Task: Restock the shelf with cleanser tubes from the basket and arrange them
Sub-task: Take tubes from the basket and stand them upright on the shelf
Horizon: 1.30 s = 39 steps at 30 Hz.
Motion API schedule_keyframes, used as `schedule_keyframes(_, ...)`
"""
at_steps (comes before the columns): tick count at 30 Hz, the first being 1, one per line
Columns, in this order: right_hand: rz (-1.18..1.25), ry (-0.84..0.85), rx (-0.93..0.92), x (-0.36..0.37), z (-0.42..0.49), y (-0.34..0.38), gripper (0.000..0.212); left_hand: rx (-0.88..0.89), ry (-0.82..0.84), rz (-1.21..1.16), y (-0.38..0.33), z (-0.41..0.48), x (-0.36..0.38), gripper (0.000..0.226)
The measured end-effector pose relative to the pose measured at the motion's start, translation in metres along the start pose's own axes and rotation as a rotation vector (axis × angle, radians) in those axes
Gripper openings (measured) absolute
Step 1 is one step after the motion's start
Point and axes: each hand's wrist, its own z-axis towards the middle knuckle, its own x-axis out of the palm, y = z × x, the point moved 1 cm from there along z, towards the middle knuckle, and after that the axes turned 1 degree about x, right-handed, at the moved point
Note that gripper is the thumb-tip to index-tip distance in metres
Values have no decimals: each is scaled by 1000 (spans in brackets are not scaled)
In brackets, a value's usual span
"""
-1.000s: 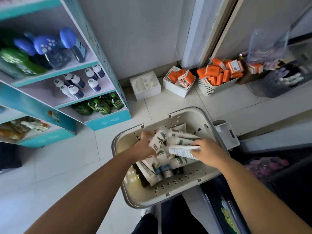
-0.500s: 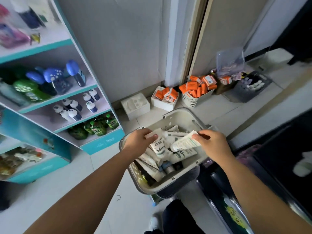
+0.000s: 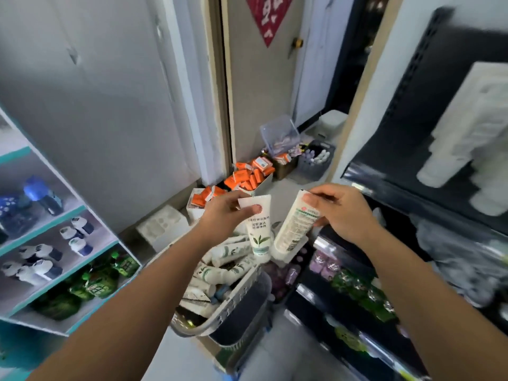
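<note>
Hands mid-frame: left hand (image 3: 222, 213) pinches leaf-print tube (image 3: 259, 235) at its crimped end, right hand (image 3: 343, 213) pinches text-side tube (image 3: 292, 232) likewise; both probably light, squashy, slick.

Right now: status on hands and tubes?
Left hand pinches left tube by its crimp, right hand pinches right tube. Both tubes hang caps down above basket, more tubes inside. Nothing seen blocking shelf at right.

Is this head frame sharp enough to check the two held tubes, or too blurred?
Head view: the leaf-print tube in the left hand and the barcode-side tube in the right hand are fairly crisp; the dark shelf at right is motion-smeared; the wide lens tilts the door frame.
</note>
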Motion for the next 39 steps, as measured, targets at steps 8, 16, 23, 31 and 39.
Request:
schedule_keyframes(8, -27, -119, -12, -116, -54, 3, 9, 209, 182, -133, -102, 13, 94, 17)
schedule_keyframes(16, -59, -230, -59, -250, -124, 14, 9, 333, 351, -197, -208, 0, 218, 18)
schedule_keyframes(23, -193, -302, -130, -350, -175, 19, 15, 409, 385, -246, -284, -14, 309, 18)
schedule_keyframes(31, -319, -460, -164, -421, -184, 12, 14, 511, 315, -136, -341, -2, 374, 5)
schedule_keyframes(39, -421, -482, -36, -429, -168, -22, 15, 494, 265, -55, -333, 32, 405, 13)
